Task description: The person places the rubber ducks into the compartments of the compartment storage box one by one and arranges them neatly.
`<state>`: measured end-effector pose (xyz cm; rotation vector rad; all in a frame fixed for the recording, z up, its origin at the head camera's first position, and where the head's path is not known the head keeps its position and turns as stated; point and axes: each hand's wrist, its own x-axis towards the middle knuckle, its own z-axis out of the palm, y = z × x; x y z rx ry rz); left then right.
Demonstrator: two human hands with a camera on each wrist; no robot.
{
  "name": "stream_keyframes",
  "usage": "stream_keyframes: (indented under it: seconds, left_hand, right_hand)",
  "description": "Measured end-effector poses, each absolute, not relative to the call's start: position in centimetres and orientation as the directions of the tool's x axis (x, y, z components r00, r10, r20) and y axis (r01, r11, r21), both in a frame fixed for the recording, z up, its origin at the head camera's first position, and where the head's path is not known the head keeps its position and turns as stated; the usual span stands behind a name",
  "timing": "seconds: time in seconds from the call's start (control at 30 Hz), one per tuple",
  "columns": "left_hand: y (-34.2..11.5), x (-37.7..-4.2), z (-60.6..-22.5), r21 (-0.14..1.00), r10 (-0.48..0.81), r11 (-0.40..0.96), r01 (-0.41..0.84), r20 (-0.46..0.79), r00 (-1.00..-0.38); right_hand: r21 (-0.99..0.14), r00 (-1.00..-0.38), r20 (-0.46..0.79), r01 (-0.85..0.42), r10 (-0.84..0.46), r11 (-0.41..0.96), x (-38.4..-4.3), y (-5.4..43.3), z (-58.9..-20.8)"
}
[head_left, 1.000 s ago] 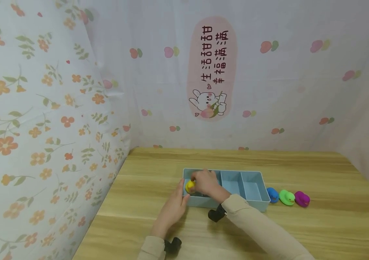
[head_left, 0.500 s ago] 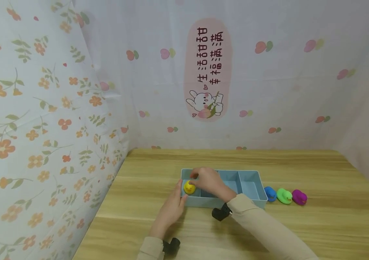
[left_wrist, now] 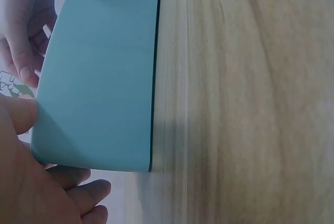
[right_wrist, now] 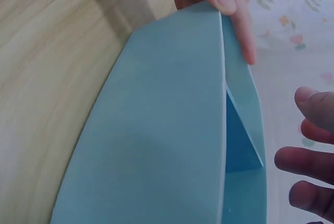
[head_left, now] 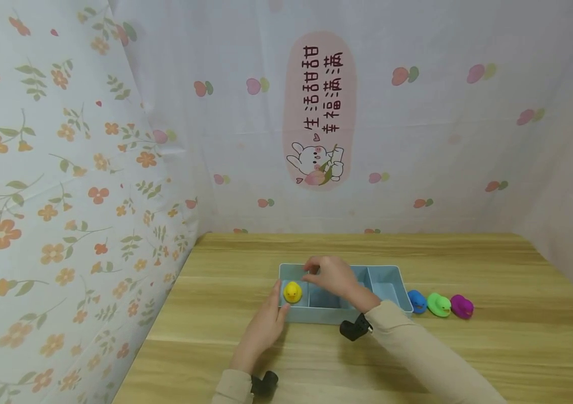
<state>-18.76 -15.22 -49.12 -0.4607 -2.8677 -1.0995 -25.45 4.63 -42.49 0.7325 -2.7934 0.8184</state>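
A light-blue divided box [head_left: 312,315] lies lengthwise on the table. My left hand [head_left: 264,321] holds its left front corner, thumb at the front wall and fingers along the end. In the left wrist view, that hand [left_wrist: 31,166] touches the box wall [left_wrist: 99,78]. The yellow rubber duck [head_left: 292,292] sits in the leftmost compartment. My right hand [head_left: 336,276] hovers above the compartments to the right of the duck, holding nothing. Its fingers [right_wrist: 302,161] are apart and loosely bent in the right wrist view.
Blue [head_left: 417,302], green [head_left: 439,304] and purple [head_left: 462,307] rubber ducks stand in a row just right of the box on the wooden table [head_left: 518,348]. A floral cloth [head_left: 64,224] hangs at the left, and a printed curtain [head_left: 417,140] hangs behind.
My right hand has let go of the yellow duck in the leftmost compartment and moved right and up from it. The left hand stays at the box corner. The head view shifts slightly.
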Motion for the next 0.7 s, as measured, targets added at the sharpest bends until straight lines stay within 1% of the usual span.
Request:
stream_keyframes:
  seconds: [0.27, 0.43, 0.53, 0.7]
  left_hand:
    - [-15.2, -18.6, -48.9, 0.659, 0.246, 0.708, 0.254, 0.106, -0.963]
    - [-15.1, -18.7, -48.9, 0.649, 0.248, 0.713, 0.266, 0.121, -0.961]
    - [-15.2, -18.8, -48.9, 0.652, 0.249, 0.712, 0.261, 0.114, -0.962]
    - [-15.0, -18.8, -49.1, 0.659, 0.245, 0.712, 0.241, 0.089, -0.965]
  right_hand:
    - [-0.493, -0.893, 0.234, -0.449, -0.384, 0.745, -25.3, 6.5, -42.0]
    - [-0.473, -0.883, 0.274, -0.469, -0.381, 0.746, -25.3, 7.8, -42.0]
    - [-0.484, -0.879, 0.293, -0.476, -0.376, 0.735, -25.3, 8.7, -41.9]
    - [-0.498, -0.889, 0.287, -0.456, -0.356, 0.738, -25.1, 10.4, -41.9]
